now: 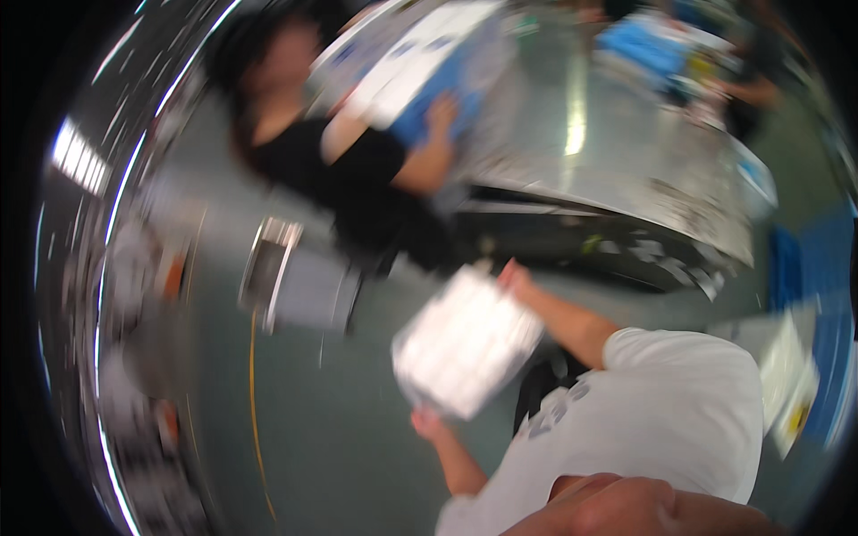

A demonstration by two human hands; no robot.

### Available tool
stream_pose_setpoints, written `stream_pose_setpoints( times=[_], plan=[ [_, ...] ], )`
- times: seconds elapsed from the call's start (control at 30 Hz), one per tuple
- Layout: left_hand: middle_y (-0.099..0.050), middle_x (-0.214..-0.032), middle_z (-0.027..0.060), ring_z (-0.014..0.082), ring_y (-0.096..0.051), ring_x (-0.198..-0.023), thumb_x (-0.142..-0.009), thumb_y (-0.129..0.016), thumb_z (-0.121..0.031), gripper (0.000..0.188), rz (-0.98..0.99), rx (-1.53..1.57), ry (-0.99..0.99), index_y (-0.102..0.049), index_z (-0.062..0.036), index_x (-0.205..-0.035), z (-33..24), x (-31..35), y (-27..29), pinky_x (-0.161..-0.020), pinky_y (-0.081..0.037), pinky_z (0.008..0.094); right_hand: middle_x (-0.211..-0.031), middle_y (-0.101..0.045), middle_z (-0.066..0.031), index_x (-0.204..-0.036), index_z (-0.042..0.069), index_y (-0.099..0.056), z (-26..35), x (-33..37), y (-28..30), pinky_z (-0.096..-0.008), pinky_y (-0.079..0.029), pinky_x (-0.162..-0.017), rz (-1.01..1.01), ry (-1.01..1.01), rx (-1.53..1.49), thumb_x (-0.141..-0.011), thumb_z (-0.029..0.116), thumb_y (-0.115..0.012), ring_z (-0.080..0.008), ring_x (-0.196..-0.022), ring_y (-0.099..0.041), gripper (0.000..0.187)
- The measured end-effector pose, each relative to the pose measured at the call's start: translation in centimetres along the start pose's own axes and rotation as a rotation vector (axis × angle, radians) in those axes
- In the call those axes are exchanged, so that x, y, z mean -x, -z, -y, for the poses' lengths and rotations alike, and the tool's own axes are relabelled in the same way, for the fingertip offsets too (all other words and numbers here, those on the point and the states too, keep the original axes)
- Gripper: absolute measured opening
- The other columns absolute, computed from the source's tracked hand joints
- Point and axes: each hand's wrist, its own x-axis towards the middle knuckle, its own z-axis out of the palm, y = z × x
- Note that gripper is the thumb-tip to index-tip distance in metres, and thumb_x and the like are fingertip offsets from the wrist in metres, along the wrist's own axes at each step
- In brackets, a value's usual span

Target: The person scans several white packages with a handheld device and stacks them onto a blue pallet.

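A white, block-shaped bundle (469,344), seemingly in clear film, is carried at a tilt in front of my body above the floor. My right hand (516,279) is closed on its upper right edge. At the lower left corner, my left hand (428,423) grips the same bundle from the side. Motion blur smears the picture, so the separate fingers and the bundle's contents cannot be made out.
A co-worker in black (357,170) leans over long white pieces (420,58) on a metal table (536,134). A grey box-like cart (308,290) stands on the green floor (349,447). Blue items (648,45) lie farther right; a white bag (786,380) sits behind me.
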Motion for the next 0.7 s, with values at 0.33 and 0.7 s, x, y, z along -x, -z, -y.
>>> stream_pose_setpoints(
  times=[0.33, 0.7],
  plan=[
    [-0.046, -0.075, 0.0089, 0.0199, -0.047, -0.069, -0.072, -0.055, -0.005, 0.013, 0.097, -0.545, 0.229, -0.043, -0.0038, -0.075, 1.3, 2.7, 2.7, -0.068, -0.043, 0.0344, -0.052, -0.040, -0.0030, -0.060, 0.011, -0.040, 0.4, 15.4, 2.6, -0.0312, -0.039, -0.053, -0.013, -0.031, 0.059, -0.091, 0.043, -0.033, -0.0166, -0.049, -0.044, 0.045],
    [-0.038, -0.064, 0.0050, 0.0183, -0.041, -0.062, -0.070, -0.047, -0.007, 0.014, 0.209, -0.394, 0.460, -0.035, -0.0083, -0.065, -0.6, 8.1, 1.9, -0.065, -0.039, 0.0339, -0.059, -0.049, -0.0065, -0.068, 0.006, -0.047, 1.5, 25.9, 19.4, -0.0336, -0.041, -0.043, -0.569, 0.146, -0.179, -0.087, 0.040, -0.044, -0.0181, -0.046, -0.048, 0.039]
  ],
)
